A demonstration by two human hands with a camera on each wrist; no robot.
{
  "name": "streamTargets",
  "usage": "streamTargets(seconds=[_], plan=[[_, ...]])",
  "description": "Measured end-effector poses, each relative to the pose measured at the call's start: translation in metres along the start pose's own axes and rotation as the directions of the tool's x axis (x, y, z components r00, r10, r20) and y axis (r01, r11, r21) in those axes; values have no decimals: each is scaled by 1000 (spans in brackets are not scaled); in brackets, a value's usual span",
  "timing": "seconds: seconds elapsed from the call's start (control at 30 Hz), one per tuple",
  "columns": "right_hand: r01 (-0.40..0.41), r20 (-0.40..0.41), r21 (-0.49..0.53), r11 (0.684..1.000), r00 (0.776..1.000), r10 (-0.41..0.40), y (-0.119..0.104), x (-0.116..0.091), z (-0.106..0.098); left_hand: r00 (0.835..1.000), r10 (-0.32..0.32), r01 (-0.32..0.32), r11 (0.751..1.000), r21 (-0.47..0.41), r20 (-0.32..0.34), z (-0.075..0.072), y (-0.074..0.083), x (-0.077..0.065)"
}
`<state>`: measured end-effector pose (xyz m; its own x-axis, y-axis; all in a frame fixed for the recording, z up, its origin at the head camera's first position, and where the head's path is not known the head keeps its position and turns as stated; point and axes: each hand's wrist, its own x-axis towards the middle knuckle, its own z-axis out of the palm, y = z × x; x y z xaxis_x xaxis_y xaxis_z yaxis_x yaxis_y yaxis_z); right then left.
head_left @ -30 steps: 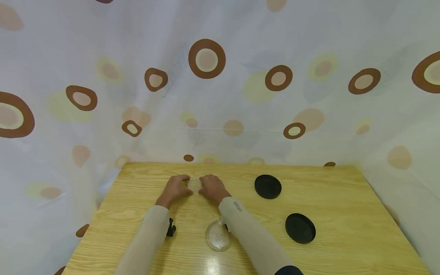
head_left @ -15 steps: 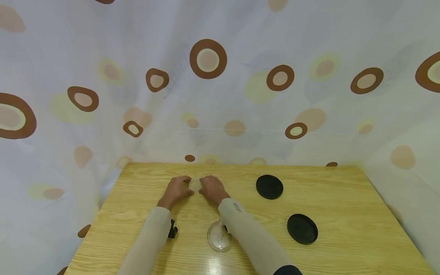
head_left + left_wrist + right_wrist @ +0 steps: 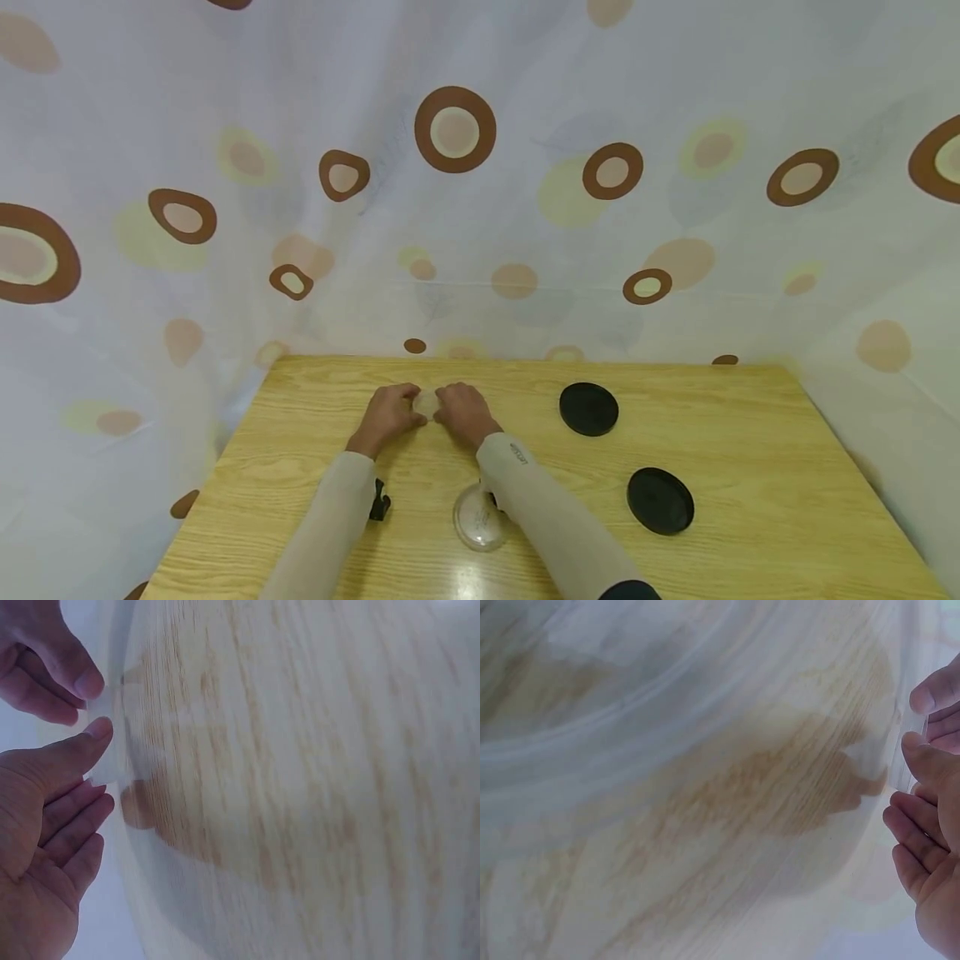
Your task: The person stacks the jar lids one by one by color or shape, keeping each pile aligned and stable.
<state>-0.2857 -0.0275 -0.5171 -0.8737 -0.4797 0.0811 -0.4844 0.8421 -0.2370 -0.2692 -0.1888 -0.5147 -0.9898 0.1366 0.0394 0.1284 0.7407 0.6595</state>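
Observation:
A clear, round, shallow plastic piece (image 3: 426,404) is between my two hands at the back of the table; its edges are hard to make out. My left hand (image 3: 386,417) grips its left side, with thumb and fingers spread around the rim. From the other side my right hand (image 3: 463,410) holds the right edge. In the left wrist view, the left hand's thumb and fingertips (image 3: 97,729) stand on either side of the faint see-through rim (image 3: 105,769). The right wrist view shows the right hand (image 3: 934,825) likewise at the clear edge.
A second clear round dish or lid (image 3: 478,527) lies nearer on the wooden table (image 3: 750,450), partly under the right forearm. Two black round shallow dishes, one farther back (image 3: 588,409) and one nearer (image 3: 660,501), lie to the right. A patterned curtain (image 3: 517,208) hangs behind.
Both hands stay at the clear round piece, with only slight shifts; the left hand sits a little farther right. The view has drifted slightly. The other dishes have not moved.

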Motion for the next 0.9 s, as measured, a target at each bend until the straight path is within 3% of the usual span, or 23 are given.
streamTargets(seconds=[0.33, 0.57, 0.9], plan=[[-21, 22, -7, 1000, 1000, 22, -1, 0, -7, 1000, 1, -1, 1000, 3, 3, -3, 7, -3], [-25, 55, 27, 999, 998, 23, -2, -5, -17, 999, 40, -39, 999, 16, -29, -3, 11, -6], [-6, 68, 57, 998, 998, 2, 2, -14, -27, 998, 62, -62, 998, 24, -22, -4, 18, -10]])
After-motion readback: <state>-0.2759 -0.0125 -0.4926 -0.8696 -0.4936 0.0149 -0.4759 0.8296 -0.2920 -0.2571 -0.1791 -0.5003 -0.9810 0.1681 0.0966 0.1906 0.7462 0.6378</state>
